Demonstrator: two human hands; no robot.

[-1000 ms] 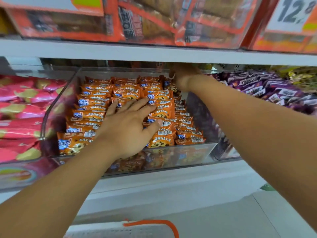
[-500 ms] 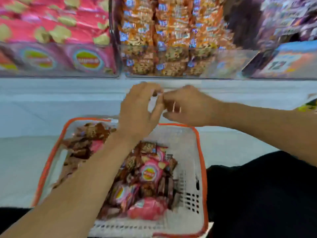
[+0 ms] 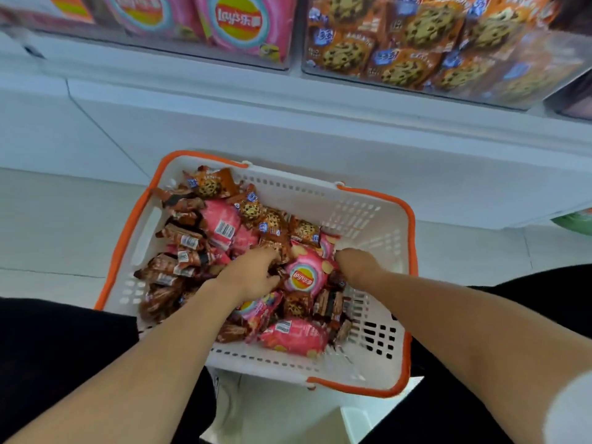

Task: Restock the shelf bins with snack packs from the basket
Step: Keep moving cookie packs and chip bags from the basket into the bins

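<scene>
A white basket [image 3: 363,211] with an orange rim stands on the floor between my knees. It holds pink chip packs [image 3: 304,277], orange cookie packs [image 3: 209,185] and brown chocolate bars [image 3: 179,241]. My left hand [image 3: 251,275] is pressed down into the pile at the basket's middle, its fingers curled among cookie packs and its fingertips hidden. My right hand [image 3: 355,264] is dug in just to the right of a pink chip pack, fingers out of sight. Above are a clear shelf bin of pink chip packs [image 3: 240,24] and a cookie pack bin [image 3: 416,46].
The white base of the shelf [image 3: 320,123] runs across behind the basket. Pale floor tiles [image 3: 48,219] lie to the left. My dark trouser legs [image 3: 48,363] flank the basket on both sides. Something green [image 3: 576,221] shows at the right edge.
My view has dropped from the cookie bin to the basket. Both hands left the shelf, met above the basket, and are now down among the packs.
</scene>
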